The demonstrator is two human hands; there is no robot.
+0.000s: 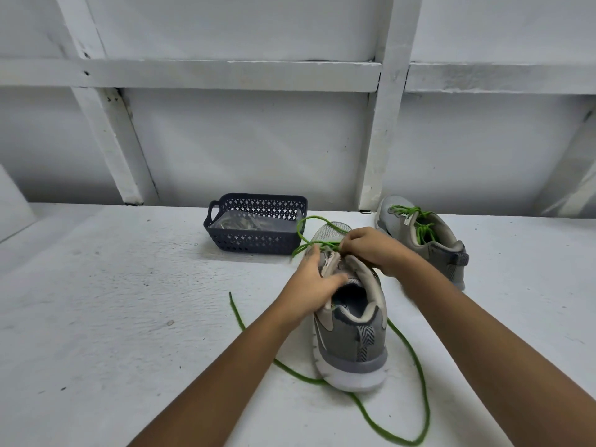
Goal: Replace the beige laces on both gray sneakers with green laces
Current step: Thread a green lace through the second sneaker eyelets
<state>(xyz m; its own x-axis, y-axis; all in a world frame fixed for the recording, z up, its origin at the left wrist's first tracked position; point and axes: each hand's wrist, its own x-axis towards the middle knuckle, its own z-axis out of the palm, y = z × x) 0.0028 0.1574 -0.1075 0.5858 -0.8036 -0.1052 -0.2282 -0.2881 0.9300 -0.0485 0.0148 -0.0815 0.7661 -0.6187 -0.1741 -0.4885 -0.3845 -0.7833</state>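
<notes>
Head view: your left hand [311,285] grips the near gray mesh sneaker [354,343], right hand [371,250] pinching its green cord lace [313,217]

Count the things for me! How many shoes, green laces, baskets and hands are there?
Gray sneakers: 2, near sneaker and far sneaker
Green laces: 2, loose green lace and far green lace
Basket: 1
Hands: 2, left hand gripping the near sneaker, right hand pinching the loose green lace
Total: 7

Your head camera looked forward and down from close above the near sneaker [364,346], the wall [258,150] beyond it.
</notes>
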